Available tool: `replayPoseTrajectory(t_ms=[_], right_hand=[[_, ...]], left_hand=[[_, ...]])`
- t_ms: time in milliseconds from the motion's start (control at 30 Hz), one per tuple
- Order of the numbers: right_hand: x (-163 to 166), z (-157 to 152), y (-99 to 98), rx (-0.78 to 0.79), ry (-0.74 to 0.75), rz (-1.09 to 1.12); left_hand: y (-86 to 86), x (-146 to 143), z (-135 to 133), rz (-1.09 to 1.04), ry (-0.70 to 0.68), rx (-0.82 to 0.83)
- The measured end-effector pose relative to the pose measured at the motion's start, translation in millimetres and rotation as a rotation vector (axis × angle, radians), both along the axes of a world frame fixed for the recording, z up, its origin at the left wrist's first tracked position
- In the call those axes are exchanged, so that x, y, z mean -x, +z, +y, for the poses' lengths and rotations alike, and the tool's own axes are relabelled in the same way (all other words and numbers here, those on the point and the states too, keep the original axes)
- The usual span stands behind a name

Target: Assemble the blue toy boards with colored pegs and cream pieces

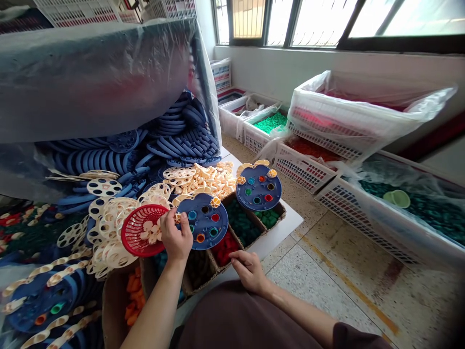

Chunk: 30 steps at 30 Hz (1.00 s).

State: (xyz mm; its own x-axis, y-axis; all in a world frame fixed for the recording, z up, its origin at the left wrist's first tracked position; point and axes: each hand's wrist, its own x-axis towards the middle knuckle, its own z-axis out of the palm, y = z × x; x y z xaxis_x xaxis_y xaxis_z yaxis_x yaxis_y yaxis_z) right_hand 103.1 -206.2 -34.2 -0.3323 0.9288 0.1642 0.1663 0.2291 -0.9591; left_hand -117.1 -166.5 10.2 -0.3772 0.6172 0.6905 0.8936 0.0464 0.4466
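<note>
My left hand (176, 237) is closed, thumb and fingers pinching a small cream gear-shaped piece (178, 218) at the left edge of a round blue plate (208, 228). Coloured cups sit in the plate's holes, with a cream strip (194, 195) and another gear-shaped piece (215, 201) along its top. Just left of the hand, a red basket (136, 218) holds cream pieces (151, 232). My right hand (249, 271) is closed beside the box compartment of red parts (224, 248); whether its fingers hold anything is hidden. A second filled blue plate (258, 187) rests on the box's far side.
A divided cardboard box (203, 283) stands close before me. Cream discs (112, 228), loose cream parts (214, 179) and stacked blue plates (181, 131) lie to the left and behind. White crates (316, 169) line the floor on the right.
</note>
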Motion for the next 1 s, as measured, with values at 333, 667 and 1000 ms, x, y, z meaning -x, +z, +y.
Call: replayPoseTrajectory(t_ms=[333, 667, 1000], right_hand=[[0, 3, -3.3, 0.007, 0.016, -0.028], [0, 4, -7.2, 0.007, 0.029, -0.034], [2, 5, -9.2, 0.015, 0.052, -0.022]], left_hand=[[-9.1, 0, 2, 0.029, 0.042, 0.037], [2.4, -13, -19, 0.097, 0.053, 0.052], [-27.1, -20, -32, 0.401, 0.012, 0.147]])
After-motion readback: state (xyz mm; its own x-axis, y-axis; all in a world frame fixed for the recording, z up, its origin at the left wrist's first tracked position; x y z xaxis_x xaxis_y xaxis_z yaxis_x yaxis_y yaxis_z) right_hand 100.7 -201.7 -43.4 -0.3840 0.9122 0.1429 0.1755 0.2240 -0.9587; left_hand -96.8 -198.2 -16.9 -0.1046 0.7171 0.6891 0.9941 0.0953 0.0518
